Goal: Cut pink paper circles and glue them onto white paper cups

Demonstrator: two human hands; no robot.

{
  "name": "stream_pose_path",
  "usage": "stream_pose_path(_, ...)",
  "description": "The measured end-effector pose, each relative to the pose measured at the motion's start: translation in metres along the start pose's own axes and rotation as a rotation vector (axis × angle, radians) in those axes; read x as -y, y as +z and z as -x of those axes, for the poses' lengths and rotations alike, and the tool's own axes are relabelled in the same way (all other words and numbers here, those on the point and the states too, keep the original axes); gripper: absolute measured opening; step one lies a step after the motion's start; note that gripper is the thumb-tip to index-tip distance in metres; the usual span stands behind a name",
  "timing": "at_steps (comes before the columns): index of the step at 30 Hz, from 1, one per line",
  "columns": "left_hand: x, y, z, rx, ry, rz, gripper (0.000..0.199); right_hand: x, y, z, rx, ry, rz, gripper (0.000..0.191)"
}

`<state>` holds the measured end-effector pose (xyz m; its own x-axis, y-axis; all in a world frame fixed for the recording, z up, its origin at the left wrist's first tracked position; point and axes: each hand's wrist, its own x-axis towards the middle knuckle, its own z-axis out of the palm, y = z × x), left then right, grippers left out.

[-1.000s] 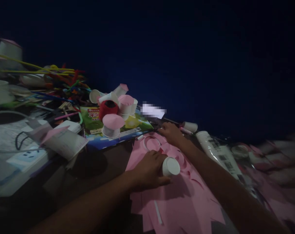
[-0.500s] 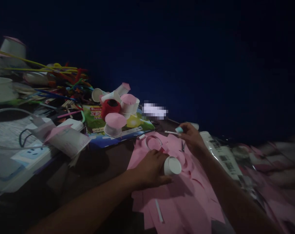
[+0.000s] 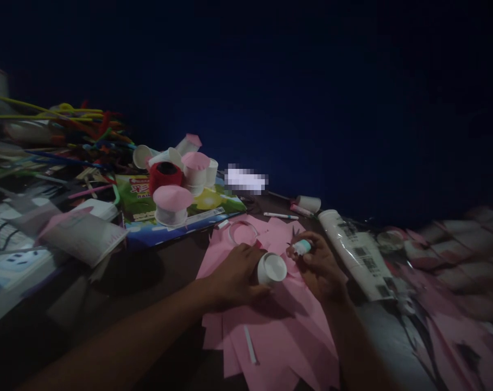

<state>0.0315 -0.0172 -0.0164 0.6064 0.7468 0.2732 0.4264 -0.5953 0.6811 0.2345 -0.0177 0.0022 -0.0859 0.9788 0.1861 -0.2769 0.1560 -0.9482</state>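
A small white paper cup [image 3: 272,269] lies tipped over the pink paper sheets [image 3: 266,331], its round white end facing me. My left hand [image 3: 240,277] is wrapped round its left side. To the right of the cup, my right hand [image 3: 317,266] pinches a small pale-blue and white object [image 3: 301,247], too blurred to identify. A roll of tape [image 3: 243,232] lies on the pink paper behind my left hand. A narrow white strip [image 3: 250,345] rests on the sheets nearer to me.
Cups with pink tops [image 3: 173,205] and a red roll [image 3: 165,178] stand on a colourful packet [image 3: 140,233]. Coloured pipe cleaners [image 3: 87,125] and a power strip [image 3: 20,266] are at left. Bagged white cups [image 3: 352,250] lie at right, a pen [image 3: 281,215] at the back.
My right hand has come nearer the cup with the pale-blue object, away from the pen. The view has shifted right. My left hand still holds the cup.
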Motion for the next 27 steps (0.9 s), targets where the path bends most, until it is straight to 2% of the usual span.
stream_pose_path(3, 0.002, 0.002, -0.001, -0.006, -0.015, -0.016, 0.048, -0.002, 0.001, 0.003, 0.022, 0.038, 0.02, 0.035)
stream_pose_path(11, -0.001, -0.001, -0.002, 0.006, -0.01, 0.008, 0.039, -0.012, -0.008, 0.007, -0.004, 0.065, 0.325, 0.025)
stream_pose_path(19, -0.001, 0.0, -0.001, 0.001, -0.032, 0.011, 0.043, -0.006, -0.006, 0.008, 0.103, -0.016, 0.664, 0.022)
stream_pose_path(27, -0.003, -0.002, -0.002, 0.019, -0.033, 0.02, 0.042, 0.002, -0.011, 0.007, 0.165, 0.012, 0.703, 0.02)
